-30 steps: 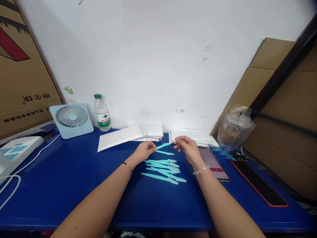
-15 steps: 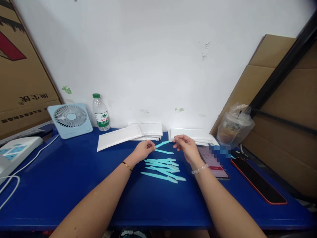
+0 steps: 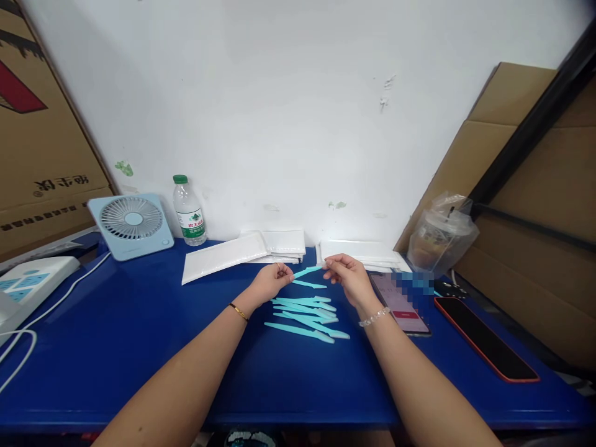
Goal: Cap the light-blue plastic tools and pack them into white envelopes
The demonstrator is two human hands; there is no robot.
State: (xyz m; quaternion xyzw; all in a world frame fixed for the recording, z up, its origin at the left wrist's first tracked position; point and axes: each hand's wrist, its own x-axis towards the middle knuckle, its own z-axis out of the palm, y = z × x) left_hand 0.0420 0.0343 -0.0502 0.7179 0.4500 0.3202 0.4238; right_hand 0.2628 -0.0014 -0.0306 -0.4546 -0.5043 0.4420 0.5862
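My left hand (image 3: 272, 282) pinches the handle end of a turquoise eyebrow razor (image 3: 308, 271), held slightly tilted above the table. At the razor's other end, the thumb and fingertips of my right hand (image 3: 348, 278) close on its pale blade end; the fingertips partly hide it. Just below, another eyebrow razor (image 3: 311, 284) extends from beside my left fingertips; I cannot tell whether they touch it. Nearer to me, several more turquoise eyebrow razors (image 3: 302, 331) lie in a loose, overlapping row, with their blade ends to the right.
White padded envelopes (image 3: 226, 256) and another envelope stack (image 3: 358, 251) lie along the wall. At left are a blue fan (image 3: 133, 226), a water bottle (image 3: 190, 214) and a power strip (image 3: 35, 282). At right are two phones (image 3: 405, 304), (image 3: 487, 338) and a bagged drink (image 3: 433, 242).
My right hand has shifted very slightly left, still at the razor's blade end. My left hand and the row of razors look the same.
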